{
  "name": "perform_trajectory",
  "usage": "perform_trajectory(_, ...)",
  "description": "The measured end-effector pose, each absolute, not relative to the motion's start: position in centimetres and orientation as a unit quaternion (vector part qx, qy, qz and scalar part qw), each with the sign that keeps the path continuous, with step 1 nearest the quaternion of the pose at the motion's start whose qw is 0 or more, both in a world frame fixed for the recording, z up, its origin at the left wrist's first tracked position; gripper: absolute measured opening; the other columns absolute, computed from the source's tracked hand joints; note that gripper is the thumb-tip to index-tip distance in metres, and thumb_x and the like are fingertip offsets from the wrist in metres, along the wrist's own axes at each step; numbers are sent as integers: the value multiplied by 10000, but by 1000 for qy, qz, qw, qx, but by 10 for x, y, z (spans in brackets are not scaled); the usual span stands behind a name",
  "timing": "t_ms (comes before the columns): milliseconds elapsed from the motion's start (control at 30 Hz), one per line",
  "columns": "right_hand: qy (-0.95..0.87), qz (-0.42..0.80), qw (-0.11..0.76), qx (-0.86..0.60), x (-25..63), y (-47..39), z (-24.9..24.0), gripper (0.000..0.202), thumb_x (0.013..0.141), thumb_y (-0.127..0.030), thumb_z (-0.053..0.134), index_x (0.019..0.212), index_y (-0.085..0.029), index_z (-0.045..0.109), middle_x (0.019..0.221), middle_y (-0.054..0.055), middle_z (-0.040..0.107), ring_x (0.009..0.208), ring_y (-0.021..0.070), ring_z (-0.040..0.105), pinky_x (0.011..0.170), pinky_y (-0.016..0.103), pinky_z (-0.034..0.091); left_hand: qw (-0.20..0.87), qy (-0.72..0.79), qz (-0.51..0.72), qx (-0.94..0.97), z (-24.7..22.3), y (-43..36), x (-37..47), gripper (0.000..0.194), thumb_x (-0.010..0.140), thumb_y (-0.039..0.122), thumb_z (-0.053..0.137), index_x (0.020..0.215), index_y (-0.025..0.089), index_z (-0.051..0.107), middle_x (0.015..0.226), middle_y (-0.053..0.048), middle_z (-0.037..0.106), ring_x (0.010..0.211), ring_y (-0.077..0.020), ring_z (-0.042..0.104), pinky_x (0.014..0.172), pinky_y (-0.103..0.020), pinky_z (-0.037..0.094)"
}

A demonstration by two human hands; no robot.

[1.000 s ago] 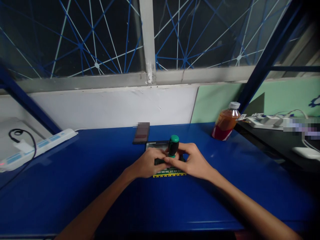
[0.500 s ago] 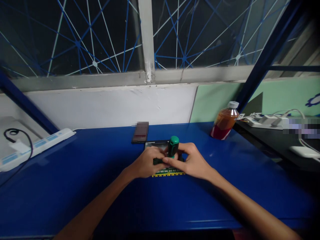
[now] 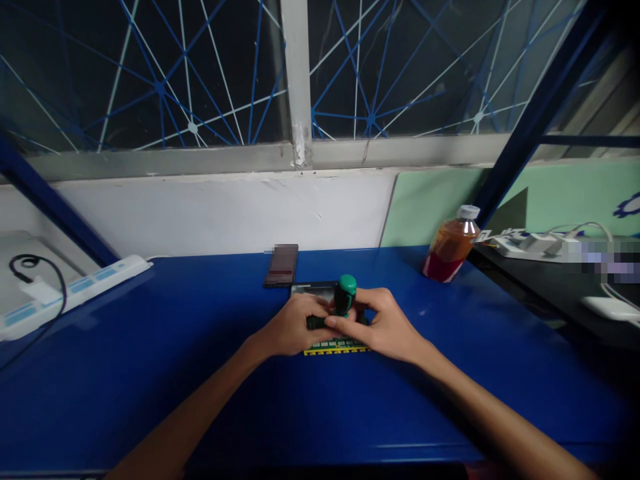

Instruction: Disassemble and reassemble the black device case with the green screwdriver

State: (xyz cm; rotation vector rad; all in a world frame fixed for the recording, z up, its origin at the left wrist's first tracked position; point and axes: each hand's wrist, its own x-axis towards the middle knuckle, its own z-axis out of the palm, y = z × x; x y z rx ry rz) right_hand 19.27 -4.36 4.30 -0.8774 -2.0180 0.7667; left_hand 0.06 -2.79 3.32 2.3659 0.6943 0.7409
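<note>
A screwdriver (image 3: 345,297) with a green-capped black handle stands nearly upright between my hands at the middle of the desk. My right hand (image 3: 387,325) is closed, its fingers curled round the lower handle; the shaft is hidden. My left hand (image 3: 295,325) is also closed, its thumb and fingers round a short dark green piece (image 3: 316,323) lying sideways, whose kind I cannot make out. The fingertips of both hands meet beside the screwdriver. Beneath them shows a green board-like piece with a yellow notched edge (image 3: 337,351), mostly covered. Behind the left hand lies a dark flat tray or case (image 3: 315,291).
A dark phone (image 3: 281,265) lies flat behind my hands. An orange drink bottle (image 3: 451,243) stands at the back right of the blue desk (image 3: 300,413). On the left is a white power strip (image 3: 80,291) with a black cable; a black surface (image 3: 545,287) adjoins on the right.
The screwdriver's handle has tipped very slightly to the left. Both hands keep nearly the same grip and place; the view has shifted a little.
</note>
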Motion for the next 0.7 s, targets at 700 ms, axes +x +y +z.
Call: perform_trajectory(700,-799,278,404,-349,193,-43,39,219,751,-328,692,661,-157,587,542,-43,514,487,76,446,463,216,350,302,247,286,875,35,-29,3,162,858,258,611,773,146,691,836,-39,682,771,-151,628,716,-252,468)
